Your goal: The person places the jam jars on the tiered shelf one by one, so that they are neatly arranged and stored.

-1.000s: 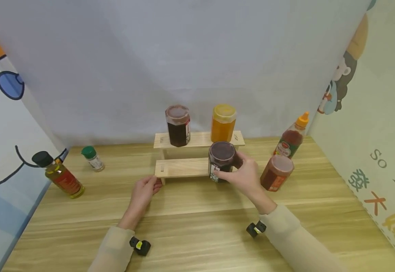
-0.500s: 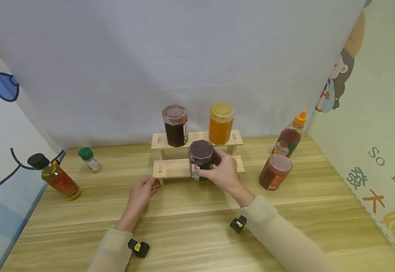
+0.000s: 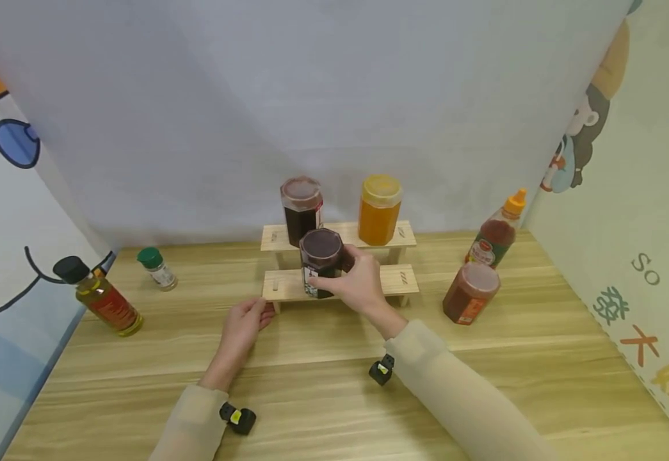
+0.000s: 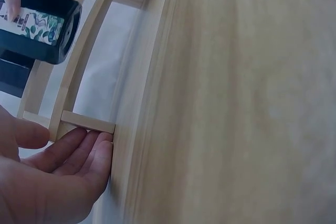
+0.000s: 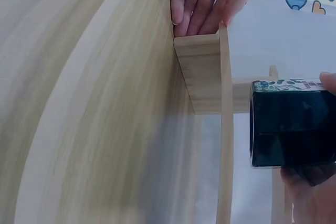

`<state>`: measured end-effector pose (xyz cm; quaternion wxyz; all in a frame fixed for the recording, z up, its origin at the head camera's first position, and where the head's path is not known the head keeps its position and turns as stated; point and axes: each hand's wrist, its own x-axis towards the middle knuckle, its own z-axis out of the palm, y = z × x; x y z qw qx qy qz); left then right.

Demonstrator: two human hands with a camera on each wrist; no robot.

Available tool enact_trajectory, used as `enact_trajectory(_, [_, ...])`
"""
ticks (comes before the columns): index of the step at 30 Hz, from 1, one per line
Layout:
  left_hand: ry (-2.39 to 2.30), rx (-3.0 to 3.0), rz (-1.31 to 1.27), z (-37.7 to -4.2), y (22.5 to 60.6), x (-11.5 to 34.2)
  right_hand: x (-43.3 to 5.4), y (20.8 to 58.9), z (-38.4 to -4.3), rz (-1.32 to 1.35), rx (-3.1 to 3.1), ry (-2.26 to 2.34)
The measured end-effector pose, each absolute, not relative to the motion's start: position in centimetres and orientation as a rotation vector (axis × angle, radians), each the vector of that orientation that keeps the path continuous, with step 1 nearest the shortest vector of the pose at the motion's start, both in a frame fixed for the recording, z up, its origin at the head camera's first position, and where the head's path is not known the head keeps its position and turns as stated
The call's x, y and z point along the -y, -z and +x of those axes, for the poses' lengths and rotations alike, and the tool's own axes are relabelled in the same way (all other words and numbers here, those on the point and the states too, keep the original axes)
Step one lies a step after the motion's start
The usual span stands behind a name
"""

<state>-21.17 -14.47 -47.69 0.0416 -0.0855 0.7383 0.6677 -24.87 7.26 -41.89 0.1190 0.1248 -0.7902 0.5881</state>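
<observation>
My right hand holds a dark jam jar upright, thumb on its labelled front and fingers at its far side. In the right wrist view, a gap shows between the jar's base and the lower shelf. The two-tier wooden rack stands at the table's back. At its lower left end, my left hand grips the corner, with the thumb at the shelf edge and the fingers against the leg. A second dark jar and a yellow-lidded amber jar stand on the upper shelf.
Right of the rack stand a reddish-brown jar and an orange-capped sauce bottle. To the left are a green-capped shaker and a black-capped oil bottle. A pale curtain hangs close behind the rack.
My right hand has carried the dark jar leftward along the lower shelf, from its right part to left of its middle. The left hand has kept its place at the rack's corner.
</observation>
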Motion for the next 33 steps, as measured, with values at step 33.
enact_trajectory(33, [-2.058, -2.257, -0.26, -21.0, 47.7, 14.5, -5.0, 43.1, -25.3, 0.409, 2.39, -1.672])
